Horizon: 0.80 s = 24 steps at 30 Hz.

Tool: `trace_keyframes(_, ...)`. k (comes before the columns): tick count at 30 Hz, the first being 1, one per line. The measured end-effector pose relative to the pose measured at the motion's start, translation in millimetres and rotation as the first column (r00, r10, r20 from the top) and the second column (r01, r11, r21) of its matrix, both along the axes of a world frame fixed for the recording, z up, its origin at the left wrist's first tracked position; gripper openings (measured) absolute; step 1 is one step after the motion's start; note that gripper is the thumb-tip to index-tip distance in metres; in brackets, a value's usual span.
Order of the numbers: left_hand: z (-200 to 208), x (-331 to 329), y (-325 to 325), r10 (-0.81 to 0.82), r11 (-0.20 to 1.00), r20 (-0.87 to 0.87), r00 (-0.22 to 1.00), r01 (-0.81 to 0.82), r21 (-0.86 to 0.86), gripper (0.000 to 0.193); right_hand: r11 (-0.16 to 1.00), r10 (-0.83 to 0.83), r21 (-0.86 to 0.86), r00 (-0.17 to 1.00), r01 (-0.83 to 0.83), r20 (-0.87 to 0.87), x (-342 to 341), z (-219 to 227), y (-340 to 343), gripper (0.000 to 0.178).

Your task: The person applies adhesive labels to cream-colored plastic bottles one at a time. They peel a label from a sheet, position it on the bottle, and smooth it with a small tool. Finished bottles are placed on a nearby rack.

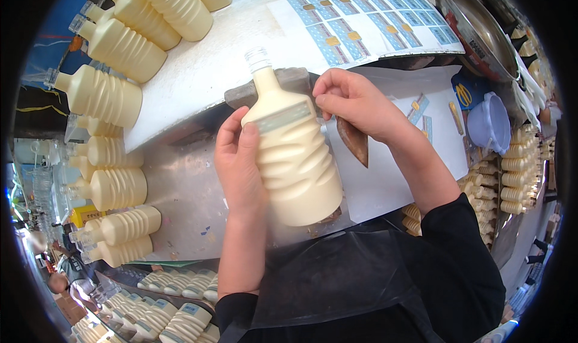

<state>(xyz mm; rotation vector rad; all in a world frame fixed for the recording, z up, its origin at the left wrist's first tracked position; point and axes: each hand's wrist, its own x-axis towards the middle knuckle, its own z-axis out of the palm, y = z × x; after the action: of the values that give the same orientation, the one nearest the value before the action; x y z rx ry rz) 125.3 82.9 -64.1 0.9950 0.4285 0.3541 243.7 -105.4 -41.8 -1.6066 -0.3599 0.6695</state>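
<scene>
A cream-coloured ribbed bottle (298, 168) with a clear threaded neck stands tilted in front of me, its neck pointing away. A grey-green band (283, 119) runs across its shoulder. My left hand (241, 156) grips the bottle's left side, thumb on the front and fingers curled at the edge. Beside the right shoulder of the bottle, my right hand (355, 102) is closed on a brown pointed scraper-like tool (353, 140), its tip hanging down. The right fingertips are bunched close to the band's end; whether they touch it I cannot tell. Behind the bottle's neck lies a grey block (244, 93).
Sheets of blue patterned labels (343, 33) lie on a white board (223, 54). Cut labels (418, 108) rest on white paper (379, 189). Several cream bottles (120, 48) line the left; more (180, 325) fill the lower left. A metal pan (481, 24) and lavender bucket (490, 126) stand right.
</scene>
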Motion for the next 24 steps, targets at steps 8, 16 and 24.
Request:
trace_keyframes(8,-0.3,0.7,0.0,0.003,1.0,-0.015,1.0,-0.003,-0.012,0.032,0.998,-0.048,0.043,0.997,0.051,-0.067,-16.4,-3.8,12.1,0.026)
trace_keyframes(16,-0.7,0.1,0.2,-0.007,0.999,0.008,1.0,0.008,-0.038,0.033,0.999,-0.054,0.0,0.998,0.054,-0.03,-17.5,-1.8,12.8,0.03)
trace_keyframes(24,1.6,-0.6,1.1,-0.023,1.0,-0.005,1.0,0.023,-0.014,0.037,0.997,-0.063,0.048,0.995,0.067,-0.078,-17.2,-4.7,10.4,0.03)
